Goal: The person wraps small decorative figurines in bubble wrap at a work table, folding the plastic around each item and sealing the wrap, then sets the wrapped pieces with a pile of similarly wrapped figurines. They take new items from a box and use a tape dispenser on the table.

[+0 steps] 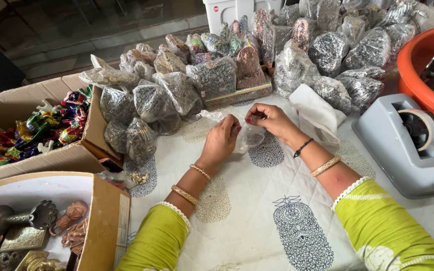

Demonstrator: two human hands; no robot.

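Note:
My left hand (pixel 220 142) and my right hand (pixel 269 120) meet over the middle of the white printed tablecloth (pixel 257 211). Both pinch a small clear plastic bag (pixel 249 136) between the fingers. The bag looks crumpled, and I cannot tell what is inside it. Just beyond my hands lies a heap of filled clear bags (pixel 177 95) holding small dark and coloured items.
A grey tape dispenser (pixel 408 143) stands at the right, beside an orange tub (pixel 418 75). A cardboard box of colourful figurines (pixel 36 130) and another with brass pieces (pixel 26 226) sit at the left. A white cloth (pixel 315 113) lies by my right wrist.

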